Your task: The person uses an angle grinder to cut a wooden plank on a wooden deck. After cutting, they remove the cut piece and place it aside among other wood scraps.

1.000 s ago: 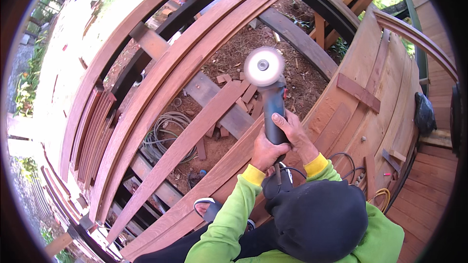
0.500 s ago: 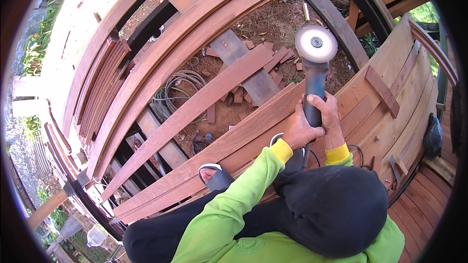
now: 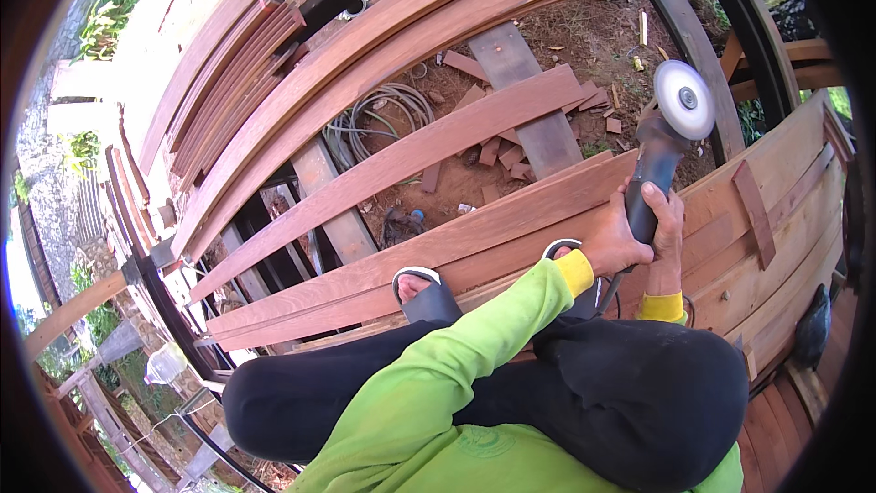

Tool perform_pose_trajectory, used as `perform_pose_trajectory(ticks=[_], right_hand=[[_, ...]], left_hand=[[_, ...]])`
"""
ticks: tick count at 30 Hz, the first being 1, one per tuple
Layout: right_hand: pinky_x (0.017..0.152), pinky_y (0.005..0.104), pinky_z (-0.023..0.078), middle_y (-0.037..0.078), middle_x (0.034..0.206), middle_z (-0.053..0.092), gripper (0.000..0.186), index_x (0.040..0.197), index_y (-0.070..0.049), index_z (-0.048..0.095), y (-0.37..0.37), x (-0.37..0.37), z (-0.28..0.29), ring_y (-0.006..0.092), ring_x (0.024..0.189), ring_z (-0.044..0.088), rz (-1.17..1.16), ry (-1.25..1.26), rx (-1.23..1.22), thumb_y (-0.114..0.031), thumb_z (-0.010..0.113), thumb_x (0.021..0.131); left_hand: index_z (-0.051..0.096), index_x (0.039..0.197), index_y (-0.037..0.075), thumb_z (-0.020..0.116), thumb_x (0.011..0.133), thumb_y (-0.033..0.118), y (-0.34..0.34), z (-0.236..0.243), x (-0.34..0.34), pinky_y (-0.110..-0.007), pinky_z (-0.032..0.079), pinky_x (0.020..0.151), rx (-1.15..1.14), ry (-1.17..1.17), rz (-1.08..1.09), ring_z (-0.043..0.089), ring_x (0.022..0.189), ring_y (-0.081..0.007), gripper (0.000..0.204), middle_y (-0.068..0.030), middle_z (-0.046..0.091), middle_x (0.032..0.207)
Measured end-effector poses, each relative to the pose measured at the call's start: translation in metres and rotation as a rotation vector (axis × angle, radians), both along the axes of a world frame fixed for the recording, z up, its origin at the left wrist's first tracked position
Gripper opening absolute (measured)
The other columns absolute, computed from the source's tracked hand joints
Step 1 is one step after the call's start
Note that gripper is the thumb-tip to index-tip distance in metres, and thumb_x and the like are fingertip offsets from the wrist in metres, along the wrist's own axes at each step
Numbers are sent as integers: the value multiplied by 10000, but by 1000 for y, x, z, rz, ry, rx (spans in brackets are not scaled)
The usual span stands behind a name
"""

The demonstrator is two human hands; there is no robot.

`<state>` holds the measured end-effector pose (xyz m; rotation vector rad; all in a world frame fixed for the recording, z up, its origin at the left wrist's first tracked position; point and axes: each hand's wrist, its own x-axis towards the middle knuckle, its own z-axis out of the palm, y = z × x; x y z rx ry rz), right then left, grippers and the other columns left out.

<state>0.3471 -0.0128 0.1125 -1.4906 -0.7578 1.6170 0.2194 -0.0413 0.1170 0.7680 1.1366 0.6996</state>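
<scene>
The angle grinder [image 3: 653,164] is up in the air just past the right end of the near pair of planks [image 3: 411,265], its pale disc [image 3: 684,99] showing over the dirt [image 3: 584,46] and touching no wood, so I'd say no cut is under way; the left hand [image 3: 613,236] and the right hand [image 3: 669,242] are both wrapped round its body, fingers closed firmly on it; whether the disc spins I can't tell from here; beyond, a single plank [image 3: 411,164] lies over the beams [image 3: 520,64], the frame looking only partly covered, with wide gaps left between planks; offcuts [image 3: 614,126] on the dirt suggest some cutting is done; a short piece [image 3: 754,215] lies across the boarded surface, near its left edge; narrow strips [image 3: 233,73] sit stacked at the far left.
</scene>
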Motion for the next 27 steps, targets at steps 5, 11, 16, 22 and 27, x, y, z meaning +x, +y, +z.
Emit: perform_pose_trajectory(ticks=[5,11,16,22,27], right_hand=[[749,283,529,113,927,679,476,1050,36,630,4,3,2,168,804,653,69,-175,-28,-333,809,809],[719,270,527,90,891,678,467,1027,24,636,-3,7,5,151,778,648,5,-176,-67,-335,829,800],[668,259,514,80,860,679,294,970,7,648,-6,-2,11,133,718,635,-52,-171,-117,-171,775,774],[633,255,494,55,808,659,249,908,-1,651,-9,8,14,116,662,611,-95,-166,-58,-166,746,746],[567,270,501,62,786,638,278,931,17,630,-6,10,25,128,637,602,-188,-89,-57,-149,734,734]], left_hand=[[301,1356,-128,846,540,166,-2,-1,-3,-374,563,788,28,108,-73,679,913,-336,1024,-267,621,1047],[316,1309,-114,850,548,173,-14,-6,6,-410,550,791,78,98,-75,673,891,-389,973,-288,626,1009],[263,1351,-122,838,588,200,-15,1,3,-423,547,807,56,148,-164,669,903,-428,1008,-302,629,997],[299,1352,-117,844,638,306,-14,1,3,-431,551,797,98,202,-297,680,911,-418,993,-303,644,1008],[462,1276,-64,804,782,462,-7,4,-18,-349,539,662,-54,-64,-285,634,696,-186,798,-136,624,856]])
